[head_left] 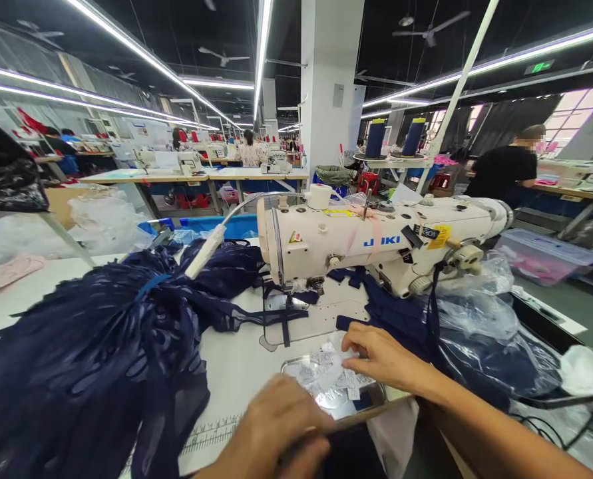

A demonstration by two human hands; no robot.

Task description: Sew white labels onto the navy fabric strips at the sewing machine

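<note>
on the white sewing table (pixel 236 362), near the juki machine (pixel 376 243), a metal tray (pixel 371 400) holds light, flimsy labels (pixel 333 380), likely best pinched edgewise; right hand (pixel 383 359) touches them with bent fingertips, left hand (pixel 276 432) curled nearer, grips unclear.

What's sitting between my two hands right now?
In the head view, a shiny metal tray of small white fabric labels lies between your left hand and right hand.
</note>
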